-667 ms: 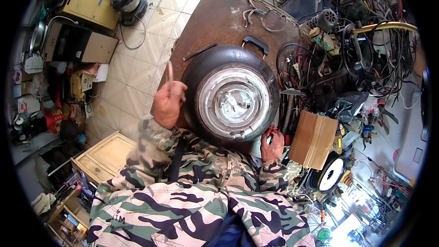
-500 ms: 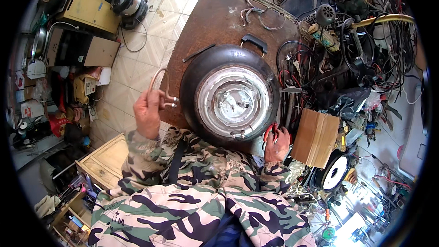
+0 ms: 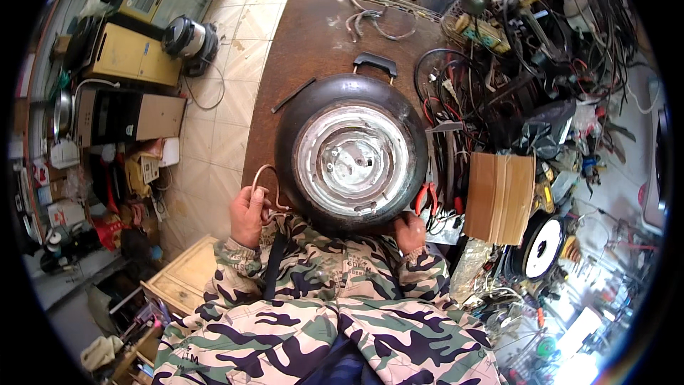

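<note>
A round black electric pan (image 3: 293, 110) lies upside down on the brown table, its silvery ringed heating plate (image 3: 354, 160) facing up. Between the thumb and fingers of my left hand (image 3: 248, 215), left of the pan's near edge, is a bent copper-coloured heating tube (image 3: 258, 175). My right hand (image 3: 410, 233) is closed at the pan's near right rim, touching or very close to it; its fingertips are hidden, so what it holds does not show. Just beyond it, red-handled pliers (image 3: 426, 199) lie apart from the hand.
Curved metal tubes (image 3: 370, 20) and a dark flat bar (image 3: 293, 95) lie on the table (image 3: 313, 36). Tangled black cables (image 3: 456, 75), a cardboard box (image 3: 500, 196) and a wire spool (image 3: 541, 251) crowd the right. A wooden drawer unit (image 3: 182, 271) stands at near left.
My right hand has left the red-handled pliers and moved left to the pan's near rim. My left hand has come lower and nearer with the tube, which has turned. The view has shifted.
</note>
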A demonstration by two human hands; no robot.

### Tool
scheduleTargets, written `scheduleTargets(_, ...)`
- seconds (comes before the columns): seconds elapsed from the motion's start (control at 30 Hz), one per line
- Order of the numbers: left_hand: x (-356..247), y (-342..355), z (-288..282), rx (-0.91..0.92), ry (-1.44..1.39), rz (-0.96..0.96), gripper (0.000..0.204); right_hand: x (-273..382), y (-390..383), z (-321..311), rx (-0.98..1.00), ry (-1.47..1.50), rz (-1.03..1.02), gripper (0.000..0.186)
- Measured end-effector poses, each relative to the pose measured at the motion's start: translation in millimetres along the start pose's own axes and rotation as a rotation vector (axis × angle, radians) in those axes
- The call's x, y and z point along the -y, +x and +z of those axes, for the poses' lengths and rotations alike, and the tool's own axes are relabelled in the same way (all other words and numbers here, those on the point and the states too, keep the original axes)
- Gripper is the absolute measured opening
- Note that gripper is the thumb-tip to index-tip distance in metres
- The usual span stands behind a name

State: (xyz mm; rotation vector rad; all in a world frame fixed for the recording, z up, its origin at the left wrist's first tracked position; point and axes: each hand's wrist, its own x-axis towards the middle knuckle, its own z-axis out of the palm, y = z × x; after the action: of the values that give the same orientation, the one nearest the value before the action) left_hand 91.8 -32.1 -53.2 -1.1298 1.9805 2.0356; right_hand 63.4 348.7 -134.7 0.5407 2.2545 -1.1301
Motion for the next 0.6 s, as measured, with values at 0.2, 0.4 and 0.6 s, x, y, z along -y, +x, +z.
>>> scheduleTargets(0.2, 4, 14, 14, 0.103, -0.022, -0.008, 0.019, -7, -36, 52, 0.256, 0.458, 0.117, 0.037)
scheduleTargets(0.4, -4, 35, 10, 0.177, 0.072, -0.002, 0.023, -9, -59, 90, 0.201, 0.753, 0.220, 0.037)
scheduleTargets(0.6, 8, 55, 8, 0.201, 0.224, 0.114, 0.024, -17, -67, 135, 0.040, 0.873, 0.202, 0.044)
